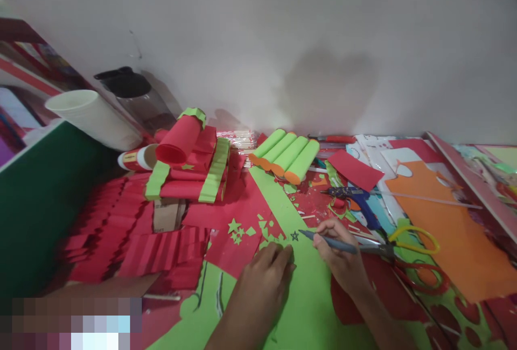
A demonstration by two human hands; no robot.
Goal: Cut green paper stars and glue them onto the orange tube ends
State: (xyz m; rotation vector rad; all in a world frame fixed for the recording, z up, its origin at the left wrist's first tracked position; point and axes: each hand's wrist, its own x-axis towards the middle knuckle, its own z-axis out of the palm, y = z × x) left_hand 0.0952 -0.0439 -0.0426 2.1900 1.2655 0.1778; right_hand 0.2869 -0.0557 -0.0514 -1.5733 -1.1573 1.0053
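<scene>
My right hand (337,247) grips a grey-blue pen (339,244), its tip close to a small dark star outline (294,236) drawn on light green paper (305,291). My left hand (269,269) rests on the same paper, just left of the drawn star, fingers slightly bent and holding nothing. Beyond its fingertips lie several small cut green stars (234,225) and scraps on red paper (230,250). Scissors (388,250) with yellow and red handles sit right of my right hand.
At the left stand stacked red paper rolls (181,145) with green bands, pleated red paper (113,215), a white cup (95,116) and a dark-lidded bottle (137,94). Green rolls (286,153) lie by the wall. A blue glue gun (361,204) and orange paper (448,221) are at right.
</scene>
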